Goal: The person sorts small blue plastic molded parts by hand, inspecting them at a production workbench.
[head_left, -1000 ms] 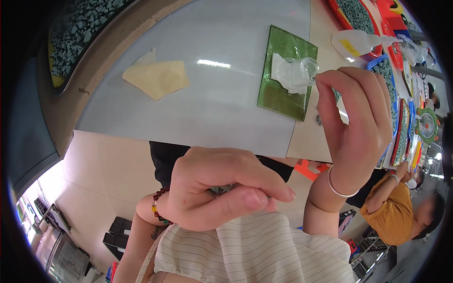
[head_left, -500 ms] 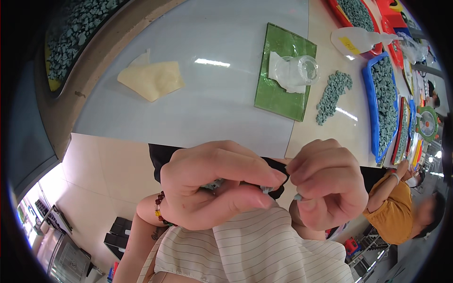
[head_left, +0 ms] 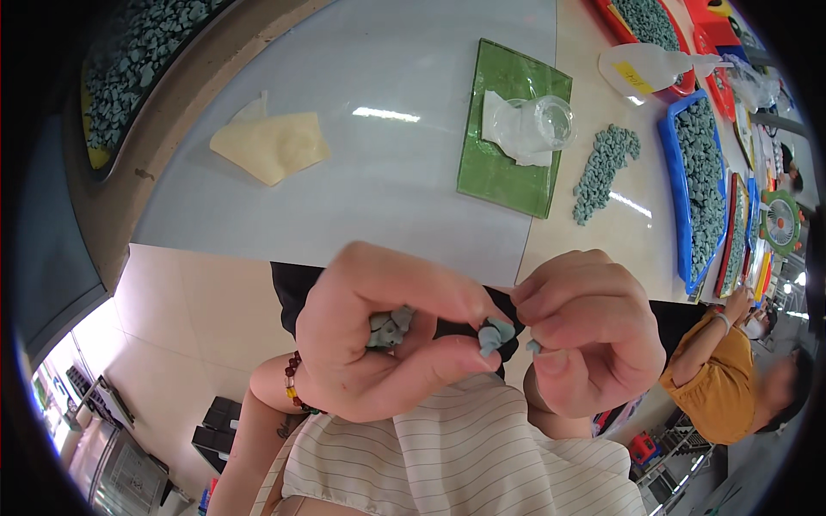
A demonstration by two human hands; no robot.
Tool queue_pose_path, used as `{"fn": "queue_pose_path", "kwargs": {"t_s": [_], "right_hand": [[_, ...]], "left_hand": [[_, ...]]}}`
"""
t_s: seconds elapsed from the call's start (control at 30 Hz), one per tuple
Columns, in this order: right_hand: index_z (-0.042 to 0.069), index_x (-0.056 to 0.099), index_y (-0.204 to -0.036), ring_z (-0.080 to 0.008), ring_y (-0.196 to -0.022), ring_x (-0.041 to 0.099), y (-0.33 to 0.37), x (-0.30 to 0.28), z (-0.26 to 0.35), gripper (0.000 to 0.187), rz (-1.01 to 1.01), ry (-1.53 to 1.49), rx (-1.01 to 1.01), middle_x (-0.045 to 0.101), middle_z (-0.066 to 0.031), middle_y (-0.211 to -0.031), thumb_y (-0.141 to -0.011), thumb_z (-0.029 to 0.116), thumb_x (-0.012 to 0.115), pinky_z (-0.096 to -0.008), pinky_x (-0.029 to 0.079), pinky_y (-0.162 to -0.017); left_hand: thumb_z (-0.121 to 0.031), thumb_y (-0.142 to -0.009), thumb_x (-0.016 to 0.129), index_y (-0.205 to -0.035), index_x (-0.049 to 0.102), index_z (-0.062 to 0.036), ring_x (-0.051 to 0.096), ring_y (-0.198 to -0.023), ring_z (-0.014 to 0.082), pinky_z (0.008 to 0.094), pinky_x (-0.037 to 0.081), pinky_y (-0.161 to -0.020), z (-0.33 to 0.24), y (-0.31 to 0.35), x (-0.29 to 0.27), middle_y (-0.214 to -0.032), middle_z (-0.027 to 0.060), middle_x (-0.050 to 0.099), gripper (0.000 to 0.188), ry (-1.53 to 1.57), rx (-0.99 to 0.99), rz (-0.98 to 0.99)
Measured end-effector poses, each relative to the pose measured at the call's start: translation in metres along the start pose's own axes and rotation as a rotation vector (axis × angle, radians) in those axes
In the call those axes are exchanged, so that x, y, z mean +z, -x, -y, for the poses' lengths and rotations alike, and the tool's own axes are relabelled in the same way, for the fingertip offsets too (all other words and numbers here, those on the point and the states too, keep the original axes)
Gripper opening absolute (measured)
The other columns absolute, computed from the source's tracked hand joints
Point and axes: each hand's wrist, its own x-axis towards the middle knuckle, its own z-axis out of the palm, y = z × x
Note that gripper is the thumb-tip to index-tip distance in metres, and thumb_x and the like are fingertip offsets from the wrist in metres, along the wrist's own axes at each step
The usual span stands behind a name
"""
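My left hand [head_left: 340, 344] pinches a small grey-green moulded piece [head_left: 495, 335] between thumb and forefinger, the piece sticking out past the fingertips. Several more grey-green pieces [head_left: 391, 328] are cupped in that palm. Close beside it, my right hand [head_left: 602, 327] is closed, with thumb and forefinger pressed on a tiny grey-green bit [head_left: 533, 347], mostly covered by the fingers. The two pinches are a short gap apart, above my lap and just off the table's front edge. My other right-hand fingers are curled in.
On the table [head_left: 387, 198] lie a yellowish cloth [head_left: 271, 146], a green glass plate [head_left: 508, 185] bearing a clear cup [head_left: 551, 122] on white paper, and loose grey-green pieces [head_left: 607, 172]. Farther right are a squeeze bottle [head_left: 641, 69] and a blue tray [head_left: 678, 193]. A co-worker [head_left: 710, 383] sits at the right.
The piece at my left fingertips now shows much more, pushed out and turned. My left fingers have opened a little, uncovering the pieces in the palm. My right hand has shifted slightly left.
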Motion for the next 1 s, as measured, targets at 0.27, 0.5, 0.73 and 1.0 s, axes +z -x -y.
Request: {"fn": "queue_pose_path", "kwargs": {"t_s": [0.27,0.5,0.73,1.0], "right_hand": [[-0.003,0.055,-0.072,-0.0229,-0.058,0.056,-0.005,0.002,0.005,0.016,0.046,0.111,-0.039,0.056,-0.0138,-0.069,-0.073,0.011,0.064,-0.0276,0.048,-0.051],[0.001,0.059,-0.071,-0.0226,-0.060,0.056,-0.006,-0.006,0.003,0.013,0.120,0.331,-0.266,0.058,-0.0105,-0.071,-0.067,0.010,0.068,-0.0281,0.043,-0.050],[0.002,0.060,-0.073,-0.0214,-0.060,0.056,-0.006,-0.006,0.007,0.014,0.129,0.376,-0.286,0.058,-0.0095,-0.072,-0.065,0.009,0.070,-0.0291,0.042,-0.051],[-0.001,0.060,-0.079,-0.0207,-0.061,0.055,-0.001,-0.010,0.004,0.016,0.195,0.067,-0.117,0.056,-0.0103,-0.070,-0.067,0.006,0.066,-0.0295,0.043,-0.051]], "left_hand": [[0.011,-0.063,0.070,-0.079,0.056,0.0008,0.062,-0.058,0.0142,0.0203,0.048,-0.053,0.001,0.002,0.001,-0.074,0.0156,0.064,0.023,-0.007,0.056,-0.025],[0.010,-0.061,0.072,-0.073,0.058,0.0002,0.062,-0.058,0.0154,0.0203,0.048,-0.051,0.002,0.002,-0.002,-0.074,0.0143,0.064,0.021,-0.044,0.057,-0.001],[0.006,-0.067,0.071,-0.078,0.058,0.0000,0.060,-0.059,0.0111,0.0189,0.045,-0.052,-0.002,0.003,-0.002,-0.078,0.0116,0.064,0.018,0.004,-0.056,0.012],[-0.018,-0.072,0.074,-0.079,0.049,-0.0021,0.052,-0.056,0.0093,0.0200,0.042,-0.053,0.000,-0.011,-0.011,-0.067,0.0076,0.058,0.031,0.129,-0.389,0.305]]}}
